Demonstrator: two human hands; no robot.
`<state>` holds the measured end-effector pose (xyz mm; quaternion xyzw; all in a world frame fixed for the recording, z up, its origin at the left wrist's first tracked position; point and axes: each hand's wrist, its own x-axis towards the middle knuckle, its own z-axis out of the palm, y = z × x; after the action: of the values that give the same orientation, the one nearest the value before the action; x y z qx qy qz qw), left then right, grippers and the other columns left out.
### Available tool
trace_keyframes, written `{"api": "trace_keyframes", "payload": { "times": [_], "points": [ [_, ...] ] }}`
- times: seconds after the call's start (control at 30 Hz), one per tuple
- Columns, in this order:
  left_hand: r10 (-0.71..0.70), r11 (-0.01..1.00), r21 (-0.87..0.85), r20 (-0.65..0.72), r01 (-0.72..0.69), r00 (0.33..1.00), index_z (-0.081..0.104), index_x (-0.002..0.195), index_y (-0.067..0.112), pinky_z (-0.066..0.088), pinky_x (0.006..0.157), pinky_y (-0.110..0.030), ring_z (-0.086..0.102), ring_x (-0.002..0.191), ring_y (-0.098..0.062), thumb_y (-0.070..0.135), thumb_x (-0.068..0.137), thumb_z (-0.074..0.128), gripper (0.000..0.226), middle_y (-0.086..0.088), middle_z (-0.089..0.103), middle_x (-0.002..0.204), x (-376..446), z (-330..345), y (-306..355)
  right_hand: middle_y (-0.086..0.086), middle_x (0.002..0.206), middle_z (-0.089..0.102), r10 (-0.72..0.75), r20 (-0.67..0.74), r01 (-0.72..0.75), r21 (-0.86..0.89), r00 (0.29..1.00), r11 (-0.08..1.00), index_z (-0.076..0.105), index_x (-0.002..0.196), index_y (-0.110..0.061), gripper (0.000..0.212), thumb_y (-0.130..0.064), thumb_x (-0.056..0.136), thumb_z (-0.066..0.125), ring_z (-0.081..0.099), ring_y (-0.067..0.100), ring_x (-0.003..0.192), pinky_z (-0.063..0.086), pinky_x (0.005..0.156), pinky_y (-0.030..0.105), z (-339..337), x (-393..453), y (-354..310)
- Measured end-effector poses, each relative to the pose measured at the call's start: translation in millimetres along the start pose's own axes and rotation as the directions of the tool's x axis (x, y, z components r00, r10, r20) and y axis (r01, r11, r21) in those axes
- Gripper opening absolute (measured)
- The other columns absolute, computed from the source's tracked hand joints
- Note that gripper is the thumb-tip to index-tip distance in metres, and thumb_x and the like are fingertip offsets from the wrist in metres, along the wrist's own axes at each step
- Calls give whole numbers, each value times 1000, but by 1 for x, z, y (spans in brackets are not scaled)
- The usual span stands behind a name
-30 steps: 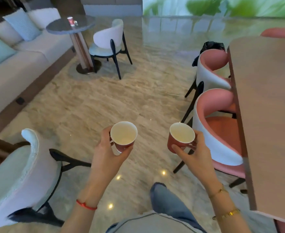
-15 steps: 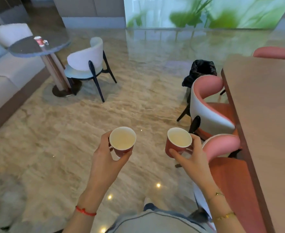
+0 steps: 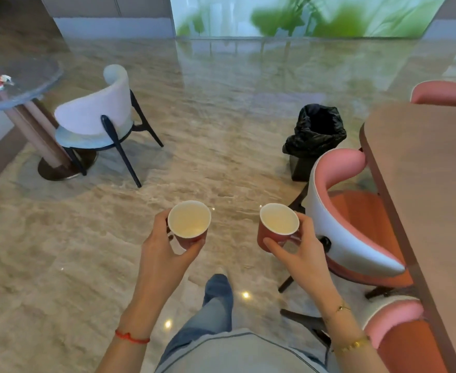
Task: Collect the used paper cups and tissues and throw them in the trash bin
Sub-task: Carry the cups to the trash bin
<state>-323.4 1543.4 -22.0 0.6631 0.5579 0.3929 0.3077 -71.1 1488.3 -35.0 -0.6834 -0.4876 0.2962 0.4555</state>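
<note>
Glossy marble floor [image 3: 221,109] — pink chairs [image 3: 356,211] beside a long table [image 3: 431,184].

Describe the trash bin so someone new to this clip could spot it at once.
Start at the long wooden table on the right. Just beyond the pink chair tucked at its near corner stands the trash bin, the only dark thing on the floor, draped in a crumpled black bag.

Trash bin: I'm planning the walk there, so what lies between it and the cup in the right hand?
In the head view, only bare marble floor separates the trash bin from that cup; the pink chair stands beside this path.
</note>
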Motion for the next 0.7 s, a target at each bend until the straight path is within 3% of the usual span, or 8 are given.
{"api": "trace_keyframes", "payload": {
  "times": [0.17, 0.27, 0.47, 0.6, 0.7],
  "points": [
    [77, 997, -22, 62, -76, 995, 46, 122, 30, 42, 79, -3, 52, 104, 10, 36, 69, 83, 65, 28, 52, 113, 150, 27, -1, -23, 119, 52, 15, -79, -12, 28, 997, 1000, 39, 126, -32, 74, -36, 66, 81, 56, 0, 108, 49, 93, 25, 8, 134, -10],
    [135, 991, -30, 113, -133, 984, 44, 120, 33, 42, 78, -2, 52, 105, 9, 38, 70, 82, 64, 33, 50, 113, 236, 46, 7, -22, 119, 54, -6, -137, 13, 50, 991, 999, 40, 126, -32, 72, -32, 67, 81, 58, 1, 107, 50, 90, 25, 10, 211, -19],
    [172, 985, -70, 239, -160, 956, 37, 121, 40, 42, 79, -2, 53, 105, 8, 35, 69, 84, 71, 32, 49, 114, 374, 101, 21, -35, 111, 53, 55, -237, -41, 62, 970, 997, 40, 123, -35, 67, -27, 70, 80, 56, -10, 103, 47, 83, 10, 9, 324, -15],
    [179, 983, -84, 310, -160, 934, 37, 118, 41, 43, 79, -3, 57, 103, 0, 31, 68, 85, 70, 29, 51, 113, 447, 153, 20, -25, 110, 54, 137, -276, -120, 76, 951, 990, 41, 125, -30, 68, -22, 71, 81, 56, -6, 103, 54, 80, 28, 5, 392, 10],
    [180, 983, -92, 341, -158, 923, 39, 117, 37, 45, 80, -6, 57, 101, -4, 29, 68, 85, 68, 28, 52, 111, 499, 198, 21, -20, 111, 55, 153, -287, -136, 80, 946, 988, 40, 123, -29, 67, -19, 71, 81, 59, 6, 103, 52, 86, 28, -5, 446, 32]
  ]
}}
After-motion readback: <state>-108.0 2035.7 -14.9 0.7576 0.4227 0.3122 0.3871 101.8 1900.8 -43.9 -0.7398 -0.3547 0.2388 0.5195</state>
